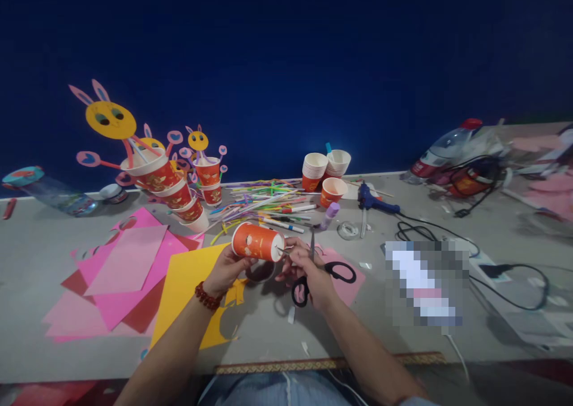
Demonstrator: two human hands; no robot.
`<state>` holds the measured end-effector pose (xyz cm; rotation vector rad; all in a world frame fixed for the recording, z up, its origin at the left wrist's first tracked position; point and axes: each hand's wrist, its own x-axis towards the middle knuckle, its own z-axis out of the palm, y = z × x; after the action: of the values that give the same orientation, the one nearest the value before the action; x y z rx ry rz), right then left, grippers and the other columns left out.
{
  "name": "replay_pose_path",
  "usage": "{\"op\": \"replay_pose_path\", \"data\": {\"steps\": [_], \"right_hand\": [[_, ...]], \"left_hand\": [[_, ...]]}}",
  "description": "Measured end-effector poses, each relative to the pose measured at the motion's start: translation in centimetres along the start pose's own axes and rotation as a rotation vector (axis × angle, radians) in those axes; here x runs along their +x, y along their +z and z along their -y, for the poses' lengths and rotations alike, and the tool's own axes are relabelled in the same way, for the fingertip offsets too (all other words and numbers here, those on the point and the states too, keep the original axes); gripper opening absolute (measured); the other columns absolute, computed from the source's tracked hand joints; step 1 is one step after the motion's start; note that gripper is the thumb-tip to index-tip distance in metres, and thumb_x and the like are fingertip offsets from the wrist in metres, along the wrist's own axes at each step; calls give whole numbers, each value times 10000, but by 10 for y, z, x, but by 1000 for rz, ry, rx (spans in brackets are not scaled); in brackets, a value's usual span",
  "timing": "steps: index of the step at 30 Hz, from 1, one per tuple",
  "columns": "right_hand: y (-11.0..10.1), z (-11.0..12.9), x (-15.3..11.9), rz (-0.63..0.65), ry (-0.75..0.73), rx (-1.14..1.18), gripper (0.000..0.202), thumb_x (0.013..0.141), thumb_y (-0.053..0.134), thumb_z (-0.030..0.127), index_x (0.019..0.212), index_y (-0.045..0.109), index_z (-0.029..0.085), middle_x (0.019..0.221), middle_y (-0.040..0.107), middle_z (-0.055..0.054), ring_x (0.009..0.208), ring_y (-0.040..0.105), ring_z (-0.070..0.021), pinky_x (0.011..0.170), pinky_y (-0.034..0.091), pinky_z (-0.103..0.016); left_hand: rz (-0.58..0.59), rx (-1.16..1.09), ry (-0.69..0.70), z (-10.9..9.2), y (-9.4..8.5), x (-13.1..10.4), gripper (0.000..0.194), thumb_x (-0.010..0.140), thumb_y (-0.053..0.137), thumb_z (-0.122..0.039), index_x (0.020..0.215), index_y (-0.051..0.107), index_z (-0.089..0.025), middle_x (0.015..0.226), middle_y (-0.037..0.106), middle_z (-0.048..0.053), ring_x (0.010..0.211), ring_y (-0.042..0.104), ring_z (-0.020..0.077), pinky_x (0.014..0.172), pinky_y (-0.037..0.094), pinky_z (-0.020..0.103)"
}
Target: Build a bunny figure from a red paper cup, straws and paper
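An orange paper cup (255, 242) lies sideways in my left hand (227, 267), its white base facing right. My left fingers are wrapped round the cup, and a red bead bracelet is on that wrist. My right hand (308, 268) is closed on black-handled scissors (341, 272), with one blade tip at the cup's base. The blades are spread apart, one pointing left to the cup and the other upward. Below the hands, a yellow paper sheet (190, 292) with cut edges lies to the left and a pink piece (351, 286) to the right.
Pink sheets (129, 257) lie at the left. Behind them stand cup figures (156, 173) with yellow faces. Coloured straws and pens (268, 203), stacked cups (314, 170), a purple glue stick (330, 215), tape (348, 230), a blue glue gun (373, 202) and a bottle (441, 155) are farther back.
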<state>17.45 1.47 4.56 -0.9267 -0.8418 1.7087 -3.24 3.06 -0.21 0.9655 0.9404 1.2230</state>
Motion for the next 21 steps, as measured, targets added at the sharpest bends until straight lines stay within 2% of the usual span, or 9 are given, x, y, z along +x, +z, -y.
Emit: {"op": "replay_pose_path", "data": {"steps": [6,14,18,21], "right_hand": [[-1,0,0,-10,31,26,282,733,702,402,926,685,198,620,612,7,614,663,-186,440,506,-228],[-2,2,0,-9,69,44,319,704,711,385,949,698,180,649,638,3,618,671,-179,438,500,-217],[-2,0,1,-27,92,35,367,696,717,379,1004,677,184,611,626,16,588,661,-179,412,466,-209],[-4,-3,1,-37,66,7,349,717,698,375,1010,653,190,595,622,20,569,655,-185,406,452,-218]], "left_hand": [[-13,83,41,-1,-7,0,251,628,883,-328,763,743,-170,656,718,16,552,614,154,560,535,277],[-54,138,96,-5,-4,1,219,598,890,-282,760,772,-193,788,760,47,811,686,242,785,549,346],[-39,137,86,-9,-2,-2,193,614,879,-278,749,771,-192,773,747,59,818,678,253,747,546,338],[-19,101,71,-9,-3,-3,291,567,904,-289,798,763,-179,792,746,64,822,682,257,741,547,338]]}}
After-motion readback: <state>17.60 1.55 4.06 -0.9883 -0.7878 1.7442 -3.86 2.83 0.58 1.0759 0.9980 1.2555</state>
